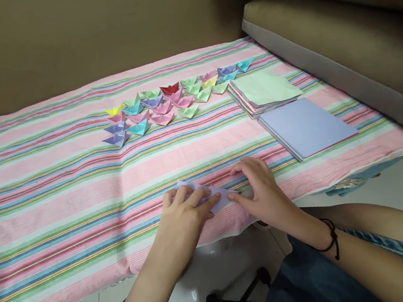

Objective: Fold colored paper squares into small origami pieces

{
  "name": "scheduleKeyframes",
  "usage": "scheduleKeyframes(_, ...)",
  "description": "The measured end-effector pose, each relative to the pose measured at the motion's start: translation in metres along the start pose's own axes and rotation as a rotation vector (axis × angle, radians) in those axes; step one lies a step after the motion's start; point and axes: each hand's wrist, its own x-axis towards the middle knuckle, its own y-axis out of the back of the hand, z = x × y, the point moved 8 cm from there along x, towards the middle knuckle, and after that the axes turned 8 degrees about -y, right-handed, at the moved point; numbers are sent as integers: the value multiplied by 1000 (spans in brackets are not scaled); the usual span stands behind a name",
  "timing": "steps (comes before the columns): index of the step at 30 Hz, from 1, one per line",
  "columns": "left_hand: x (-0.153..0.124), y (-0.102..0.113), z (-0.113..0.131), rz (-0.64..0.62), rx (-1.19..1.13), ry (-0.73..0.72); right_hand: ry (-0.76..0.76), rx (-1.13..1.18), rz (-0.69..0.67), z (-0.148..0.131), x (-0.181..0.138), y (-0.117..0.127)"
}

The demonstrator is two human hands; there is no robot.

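A folded sheet of lilac paper, with a long pointed end to the right, lies near the front edge of the striped cloth. My left hand rests on top of it with the fingers spread, pressing it against the cloth and hiding its left part. At the pointed right end is my right hand, its thumb tip touching or almost touching the corner. Its index finger is raised and curved, apart from the thumb. A dark cord bracelet circles the right wrist.
Several small folded paper boats in mixed colours stand in rows farther back. At the right are a stack of paper topped with pale green and another topped with lilac. A brown cushion borders the striped cloth.
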Motion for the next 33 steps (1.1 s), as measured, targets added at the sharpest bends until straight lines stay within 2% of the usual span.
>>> scheduleKeyframes(7,0,-1,-1,-13,-4,13,-41,28,-20,13,3,9)
scheduleKeyframes(12,-2,-4,0,-18,-15,-2,-30,141,-126,16,9,17)
scheduleKeyframes(15,-2,-2,2,-21,-38,-7,88,185,-209,5,9,16)
scheduleKeyframes(18,-3,2,5,-4,-106,-1,242,103,-274,-9,3,5)
scheduleKeyframes(21,-6,5,6,53,-155,22,342,45,-245,-19,0,-4)
scheduleKeyframes(25,-10,13,4,196,-218,45,445,56,-149,-35,0,2)
scheduleKeyframes(27,-13,23,-2,301,-306,99,395,171,-111,-39,4,11)
scheduleKeyframes(29,-17,32,-15,395,-480,233,243,397,-109,-38,9,19)
scheduleKeyframes(31,-23,35,-28,442,-741,409,41,665,-172,-33,12,17)
scheduleKeyframes(33,-27,30,-33,436,-1028,553,-118,876,-252,-31,12,9)
